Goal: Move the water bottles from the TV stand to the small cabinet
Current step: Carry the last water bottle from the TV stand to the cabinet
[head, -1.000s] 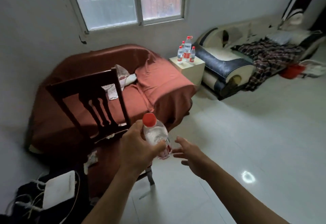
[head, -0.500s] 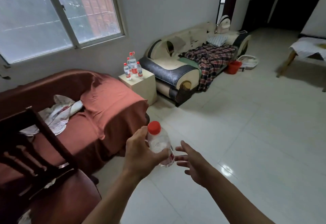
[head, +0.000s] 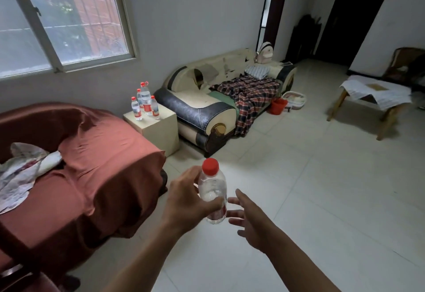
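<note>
Water bottle (head: 212,194), red cap, upright in the left hand (head: 184,202), fingers wrapped round its body, above the tiled floor (head: 322,199). Right hand (head: 250,218) just beside it, fingers spread, holding nothing. Four more bottles (head: 145,102) stand on the small cabinet (head: 158,128) between two sofas.

Four water bottles (head: 145,101) stand on the small cabinet (head: 158,128), betw. the covered sofa (head: 92,176) at left & the leather sofa (head: 207,112) at right. The low table (head: 374,96) is far right, well apart.

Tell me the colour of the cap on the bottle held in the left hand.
Red. The cap shows clearly in the head view, atop the clear bottle.
</note>
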Demonstrator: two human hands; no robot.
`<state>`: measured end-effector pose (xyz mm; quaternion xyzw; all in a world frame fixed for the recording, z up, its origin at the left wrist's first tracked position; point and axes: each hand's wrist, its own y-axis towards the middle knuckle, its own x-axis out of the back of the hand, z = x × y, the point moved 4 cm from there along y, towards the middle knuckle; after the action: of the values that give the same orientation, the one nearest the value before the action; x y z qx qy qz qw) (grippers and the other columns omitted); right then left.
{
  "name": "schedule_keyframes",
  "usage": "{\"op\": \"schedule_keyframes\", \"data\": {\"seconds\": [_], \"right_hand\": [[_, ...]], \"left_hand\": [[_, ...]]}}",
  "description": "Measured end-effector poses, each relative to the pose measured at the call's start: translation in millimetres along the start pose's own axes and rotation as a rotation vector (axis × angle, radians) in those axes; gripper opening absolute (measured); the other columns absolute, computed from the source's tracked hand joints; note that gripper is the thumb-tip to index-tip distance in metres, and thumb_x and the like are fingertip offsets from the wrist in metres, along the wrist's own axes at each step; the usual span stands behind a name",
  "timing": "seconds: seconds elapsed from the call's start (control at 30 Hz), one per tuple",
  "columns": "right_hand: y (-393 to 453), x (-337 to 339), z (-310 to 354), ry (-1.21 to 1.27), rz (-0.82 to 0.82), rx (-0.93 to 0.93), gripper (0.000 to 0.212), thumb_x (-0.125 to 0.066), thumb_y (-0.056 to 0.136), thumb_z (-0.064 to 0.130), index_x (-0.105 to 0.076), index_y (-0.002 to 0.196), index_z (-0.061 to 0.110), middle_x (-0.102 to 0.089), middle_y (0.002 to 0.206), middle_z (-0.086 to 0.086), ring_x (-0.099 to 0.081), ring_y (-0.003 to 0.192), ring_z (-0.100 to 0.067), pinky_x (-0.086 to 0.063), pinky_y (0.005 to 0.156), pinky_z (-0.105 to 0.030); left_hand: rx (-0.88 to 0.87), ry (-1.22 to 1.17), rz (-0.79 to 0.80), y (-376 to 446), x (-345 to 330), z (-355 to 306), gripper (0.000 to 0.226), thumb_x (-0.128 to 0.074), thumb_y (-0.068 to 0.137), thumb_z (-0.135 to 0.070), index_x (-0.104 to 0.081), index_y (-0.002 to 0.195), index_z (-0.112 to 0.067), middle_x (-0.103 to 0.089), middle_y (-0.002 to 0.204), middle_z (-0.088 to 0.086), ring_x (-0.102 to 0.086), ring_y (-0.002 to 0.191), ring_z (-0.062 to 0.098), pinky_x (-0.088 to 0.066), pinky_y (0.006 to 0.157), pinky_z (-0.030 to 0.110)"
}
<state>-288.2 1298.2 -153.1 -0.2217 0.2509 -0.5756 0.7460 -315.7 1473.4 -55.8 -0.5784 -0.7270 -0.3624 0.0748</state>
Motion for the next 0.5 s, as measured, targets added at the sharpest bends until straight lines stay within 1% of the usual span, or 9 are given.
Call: {"op": "schedule_keyframes", "data": {"seconds": [0.13,0.23,0.3,0.4,0.5], "right_hand": [[40,-7,46,-0.03,-0.021,0.024,0.053,-0.041,0.093,0.065,-0.06,0.121,0.024,-0.065,0.119,-0.011,-0.052,0.118,-0.027,-0.027,0.112,-0.051],[74,-15,80,-0.044,-0.044,0.033,0.054,-0.041,0.092,0.065,-0.06,0.122,0.024,-0.066,0.118,-0.011,-0.052,0.118,-0.027,-0.027,0.112,-0.052],[95,-21,99,-0.061,-0.044,0.038,0.054,-0.041,0.092,0.066,-0.06,0.122,0.025,-0.066,0.118,-0.011,-0.051,0.119,-0.027,-0.026,0.113,-0.052],[126,-26,124,-0.067,-0.053,0.047,0.056,-0.04,0.092,0.066,-0.06,0.122,0.024,-0.065,0.118,-0.011,-0.051,0.119,-0.027,-0.027,0.113,-0.051],[149,-25,142,-0.049,-0.031,0.04,0.058,-0.039,0.092,0.067,-0.058,0.124,0.023,-0.063,0.119,-0.012,-0.05,0.12,-0.028,-0.028,0.113,-0.052]], "left_hand": [[-0.029,-0.049,-0.006,53,3,27,0.057,-0.088,0.059,-0.038,-0.066,0.109,-0.02,-0.068,0.096,-0.01,-0.065,0.083,0.01,-0.056,0.067,0.032],[-0.068,-0.052,-0.012,93,8,47,0.058,-0.087,0.061,-0.041,-0.065,0.111,-0.022,-0.067,0.099,-0.011,-0.064,0.087,0.009,-0.055,0.069,0.027],[-0.085,-0.06,-0.004,117,9,60,0.057,-0.086,0.061,-0.044,-0.064,0.109,-0.023,-0.065,0.098,-0.011,-0.063,0.087,0.009,-0.055,0.068,0.026],[-0.096,-0.032,0.004,152,5,76,0.062,-0.081,0.059,-0.053,-0.063,0.11,-0.023,-0.065,0.098,-0.011,-0.062,0.086,0.009,-0.055,0.069,0.028],[-0.097,-0.011,0.018,183,-3,85,0.064,-0.078,0.059,-0.057,-0.063,0.111,-0.023,-0.065,0.099,-0.011,-0.062,0.087,0.01,-0.055,0.07,0.031]]}}
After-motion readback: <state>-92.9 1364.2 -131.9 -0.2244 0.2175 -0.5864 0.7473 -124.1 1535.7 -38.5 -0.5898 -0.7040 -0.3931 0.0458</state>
